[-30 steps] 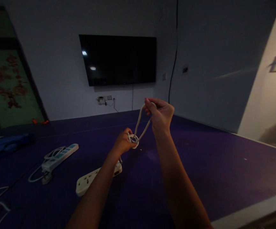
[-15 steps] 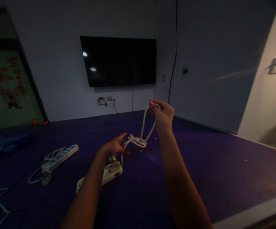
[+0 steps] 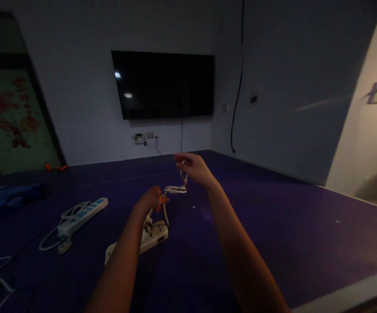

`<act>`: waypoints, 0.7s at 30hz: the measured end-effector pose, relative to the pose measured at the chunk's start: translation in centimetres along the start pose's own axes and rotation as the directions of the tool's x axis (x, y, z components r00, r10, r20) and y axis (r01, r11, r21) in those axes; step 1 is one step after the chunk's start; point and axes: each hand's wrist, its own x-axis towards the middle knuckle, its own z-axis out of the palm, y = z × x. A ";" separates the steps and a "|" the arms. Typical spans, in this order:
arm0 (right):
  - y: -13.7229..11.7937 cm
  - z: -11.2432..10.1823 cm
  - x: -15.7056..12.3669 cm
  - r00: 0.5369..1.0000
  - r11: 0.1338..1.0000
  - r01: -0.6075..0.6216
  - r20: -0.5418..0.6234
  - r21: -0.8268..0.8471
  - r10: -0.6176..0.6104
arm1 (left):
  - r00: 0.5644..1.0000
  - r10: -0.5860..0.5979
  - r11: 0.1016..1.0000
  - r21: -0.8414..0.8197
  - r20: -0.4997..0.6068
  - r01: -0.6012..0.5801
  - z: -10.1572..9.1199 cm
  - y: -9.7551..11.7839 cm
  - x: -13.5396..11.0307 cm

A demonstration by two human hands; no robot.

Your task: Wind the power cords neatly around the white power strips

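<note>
A white power cord (image 3: 175, 190) hangs in a loose bundle between my two hands, above the purple surface. My right hand (image 3: 196, 168) has its thumb and fingers around the upper loop of the cord. Lower and to the left, my left hand (image 3: 152, 199) is curled around the cord near its plug end. Beneath the left hand lies a white power strip (image 3: 154, 237), partly covered by my left forearm. The cord runs down to the strip's far end. The plug (image 3: 148, 224) hangs just above the strip, its pins showing dark.
A second power strip (image 3: 85, 216) with blue sockets and a coiled cord lies to the left. Blue fabric (image 3: 12, 198) is at the far left. A thin white cable (image 3: 1, 278) lies at the lower left. A television (image 3: 165, 84) hangs on the wall.
My right hand has come down and to the left with the cord loop, closer to my left hand. My left hand's fingers have closed around the cord. The bundle has shifted left.
</note>
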 end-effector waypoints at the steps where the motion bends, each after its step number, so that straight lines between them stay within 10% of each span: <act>1: 0.1 0.5 0.0 0.999 1.000 -0.006 0.052 0.028 0.005 | 1.000 -0.024 1.000 0.003 -0.002 0.024 -0.2 -0.1 -0.1; 11: -1.0 5.0 -1.3 0.870 0.992 -0.049 0.494 0.114 -0.014 | 0.949 -0.266 0.963 0.087 0.170 0.254 -3.9 -3.2 -2.4; 21: 0.4 10.1 -2.6 0.727 0.921 -0.285 0.686 0.264 0.028 | 0.929 -0.317 0.948 0.024 0.192 0.318 -5.0 -6.8 -2.7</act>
